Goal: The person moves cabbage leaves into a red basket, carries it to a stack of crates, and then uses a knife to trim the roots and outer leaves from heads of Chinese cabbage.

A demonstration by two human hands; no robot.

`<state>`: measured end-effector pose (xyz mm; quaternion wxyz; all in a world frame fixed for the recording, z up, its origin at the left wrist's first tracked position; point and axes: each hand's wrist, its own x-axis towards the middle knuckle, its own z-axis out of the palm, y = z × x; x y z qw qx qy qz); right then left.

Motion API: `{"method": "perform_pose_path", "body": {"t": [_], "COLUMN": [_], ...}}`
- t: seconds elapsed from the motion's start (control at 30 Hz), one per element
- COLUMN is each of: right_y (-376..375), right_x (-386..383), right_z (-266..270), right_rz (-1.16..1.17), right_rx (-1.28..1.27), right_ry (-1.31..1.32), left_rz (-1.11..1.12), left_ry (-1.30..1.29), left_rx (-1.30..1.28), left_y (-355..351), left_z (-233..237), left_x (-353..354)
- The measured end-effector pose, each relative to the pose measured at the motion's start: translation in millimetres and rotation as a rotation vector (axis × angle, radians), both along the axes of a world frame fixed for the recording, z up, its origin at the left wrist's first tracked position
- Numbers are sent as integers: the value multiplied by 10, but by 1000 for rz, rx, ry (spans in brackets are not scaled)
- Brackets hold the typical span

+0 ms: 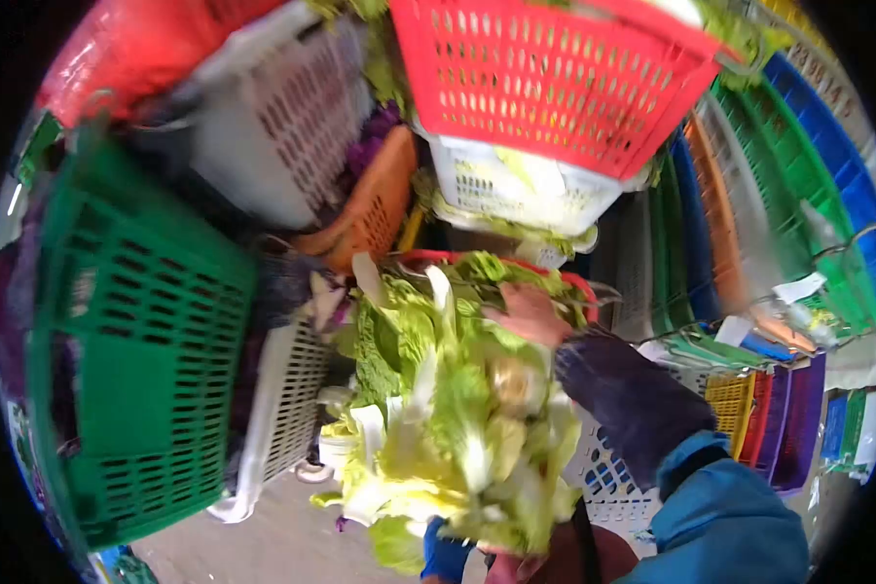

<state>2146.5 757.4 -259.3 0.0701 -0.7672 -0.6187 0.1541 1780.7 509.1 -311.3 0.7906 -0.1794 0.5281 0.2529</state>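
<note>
A big heap of leafy greens point(457, 419), pale green with white stems and some yellowed leaves, fills the middle of the view. Behind its upper part curves the red rim point(582, 288) of a container, mostly covered by leaves. My right hand point(532, 313) rests on the upper right of the heap, close to that rim, its fingers spread out and slightly blurred. At the bottom edge, something blue point(445, 552) shows under the leaves. It may be my left hand in a glove; the heap hides its fingers.
A green crate point(151, 360) stands on its side at left, beside a white crate point(282, 389). A red basket point(555, 83) sits on a white basket point(516, 190) ahead, near an orange basket point(365, 209). Nested colored crates point(730, 214) line the right. Grey floor point(234, 545) shows below.
</note>
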Motion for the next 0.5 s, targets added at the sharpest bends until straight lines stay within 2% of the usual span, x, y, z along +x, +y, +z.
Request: {"method": "perform_pose_path", "body": {"t": [0.03, 0.07, 0.1, 0.17, 0.2, 0.27, 0.3, 0.37, 0.4, 0.43, 0.47, 0.5], "right_y": [29, 76, 34, -232, -304, -300, -404, -726, -967, -1312, -1685, -2151], "right_x": [34, 135, 126, 62, 111, 370, 468, 602, 681, 777, 866, 898], "right_z": [-523, -767, -1020, -1285, -1357, -1235, -1075, -615, -423, -256, -112, -18], "right_rz": [8, -68, -131, -177, -203, -165, -83, -156, -173, -233, -293, -305], "right_rx": [78, -154, -246, 229, 207, 281, 523, 559, 564, 396, 234, 243], "right_ry": [-63, 149, 269, 3, 18, 198, 198, 327, 314, 402, 489, 329], "left_rz": [-15, -27, -95, -236, -259, -1041, -1062, -453, -55, -667, -511, -360], "left_ry": [108, 128, 42, -130, -114, 155, 142, -221, -356, -196, -203, -207], "left_rx": [-49, -66, 3, 116, 92, 988, 989, 404, -161, 489, 245, 0], "left_y": [88, 247, 406, 499, 501, 548, 563, 628, 759, 664, 690, 718], "left_z": [-258, -440, -588, -803, -911, -1071, -1111, -1033, -952, -1228, -1093, -947], "left_x": [229, 393, 555, 732, 722, 714, 713, 743, 776, 614, 607, 608]}}
